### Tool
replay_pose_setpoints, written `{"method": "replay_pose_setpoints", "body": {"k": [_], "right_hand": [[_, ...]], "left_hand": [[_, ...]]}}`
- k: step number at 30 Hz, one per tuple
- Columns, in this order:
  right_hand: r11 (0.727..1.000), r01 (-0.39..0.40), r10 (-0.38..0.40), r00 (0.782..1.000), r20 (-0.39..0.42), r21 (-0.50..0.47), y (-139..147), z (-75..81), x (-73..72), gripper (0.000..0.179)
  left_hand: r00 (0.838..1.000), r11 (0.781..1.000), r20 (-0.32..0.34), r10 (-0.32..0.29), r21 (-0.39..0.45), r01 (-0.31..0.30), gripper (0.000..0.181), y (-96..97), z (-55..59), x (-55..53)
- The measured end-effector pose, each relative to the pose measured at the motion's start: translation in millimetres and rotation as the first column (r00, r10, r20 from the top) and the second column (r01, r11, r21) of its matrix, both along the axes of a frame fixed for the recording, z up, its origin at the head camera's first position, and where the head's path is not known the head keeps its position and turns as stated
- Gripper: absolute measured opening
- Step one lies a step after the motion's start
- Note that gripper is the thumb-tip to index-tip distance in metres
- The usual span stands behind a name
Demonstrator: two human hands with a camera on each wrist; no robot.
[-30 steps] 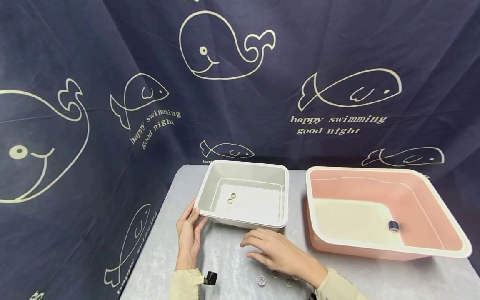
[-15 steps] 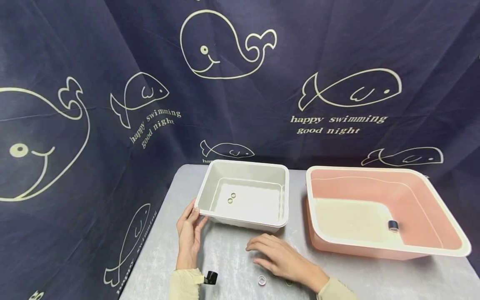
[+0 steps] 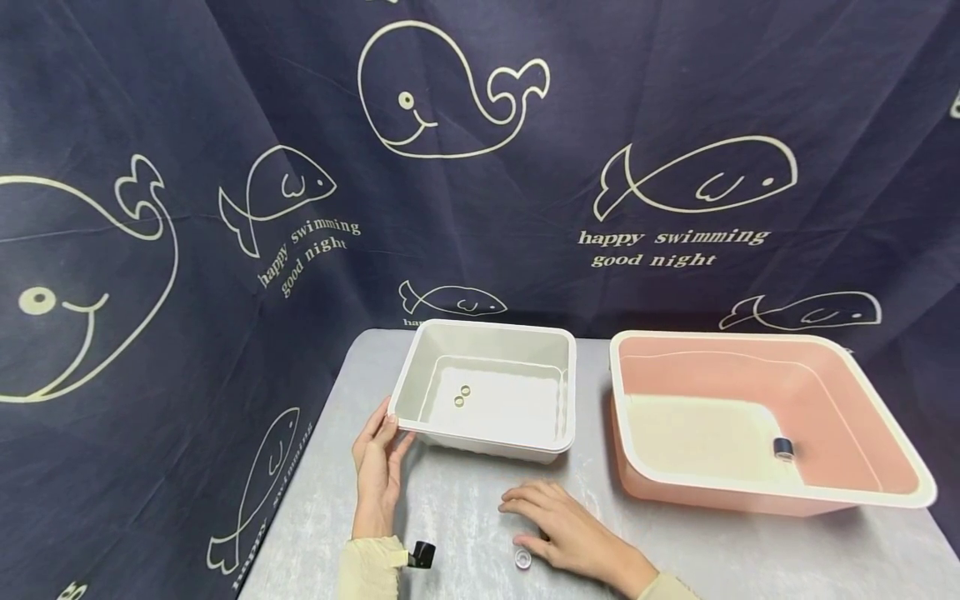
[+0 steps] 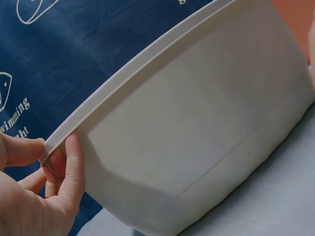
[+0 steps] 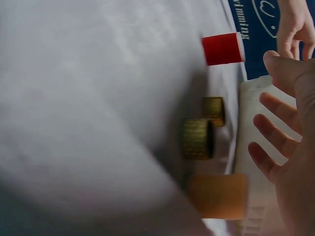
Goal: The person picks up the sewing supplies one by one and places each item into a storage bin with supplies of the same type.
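Note:
My left hand (image 3: 377, 471) pinches the front left corner of the white bin's rim (image 3: 480, 439), thumb on top and fingers curled beneath the lip, as the left wrist view shows. Inside that bin lie two small brass rings (image 3: 462, 397). My right hand (image 3: 562, 533) is over the table in front of the bin, fingers relaxed and holding nothing. Its thumb is right by a small spool (image 3: 522, 559) seen end-on. The right wrist view shows a red thread spool (image 5: 224, 48), two dimpled brass thimble rings (image 5: 198, 139) and an orange spool (image 5: 219, 196) beside this hand.
A larger pink bin (image 3: 750, 493) stands at the right with a dark blue thread spool (image 3: 783, 448) in it. The grey table (image 3: 450, 517) runs back to a navy curtain (image 3: 480, 233) with whale and fish drawings.
My right hand has drawn back from the white bin toward the table's front, close to the small spool. It now covers the rings seen there earlier. The left hand has stayed put.

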State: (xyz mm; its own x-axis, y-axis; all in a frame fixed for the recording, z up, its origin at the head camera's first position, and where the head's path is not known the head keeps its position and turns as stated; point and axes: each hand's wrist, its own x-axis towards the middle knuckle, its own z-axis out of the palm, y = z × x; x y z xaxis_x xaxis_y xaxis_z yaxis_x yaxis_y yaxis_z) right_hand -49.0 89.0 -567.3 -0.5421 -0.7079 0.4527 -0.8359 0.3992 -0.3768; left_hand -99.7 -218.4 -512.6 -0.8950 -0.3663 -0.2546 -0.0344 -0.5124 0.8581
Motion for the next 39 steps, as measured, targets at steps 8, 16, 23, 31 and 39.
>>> {"method": "replay_pose_setpoints", "body": {"k": [8,16,23,31,39], "right_hand": [[0.997,0.036,-0.039,0.998,0.044,0.065,3,-14.5,5.4,0.039],[0.995,0.055,-0.057,0.998,0.013,0.079,6,-21.2,6.2,0.031],[0.993,0.081,-0.079,0.997,-0.026,0.090,7,-23.7,4.9,0.021],[0.990,0.076,-0.075,0.997,-0.012,0.119,9,-21.5,5.1,0.017],[0.982,0.045,-0.038,0.998,-0.043,0.184,17,-14.6,9.7,0.029]], "left_hand": [[1.000,1.000,0.002,0.000,-0.001,0.000,0.050,-0.4,-0.7,0.3],[1.000,1.000,-0.003,-0.001,-0.003,0.001,0.050,-0.8,-1.2,-0.6],[1.000,1.000,-0.017,0.001,-0.001,-0.001,0.052,-0.1,-1.4,-0.6],[1.000,1.000,-0.010,-0.001,0.000,0.001,0.049,0.3,0.1,-1.8],[1.000,1.000,-0.021,0.002,0.002,-0.002,0.049,0.5,0.3,-2.0]]}}
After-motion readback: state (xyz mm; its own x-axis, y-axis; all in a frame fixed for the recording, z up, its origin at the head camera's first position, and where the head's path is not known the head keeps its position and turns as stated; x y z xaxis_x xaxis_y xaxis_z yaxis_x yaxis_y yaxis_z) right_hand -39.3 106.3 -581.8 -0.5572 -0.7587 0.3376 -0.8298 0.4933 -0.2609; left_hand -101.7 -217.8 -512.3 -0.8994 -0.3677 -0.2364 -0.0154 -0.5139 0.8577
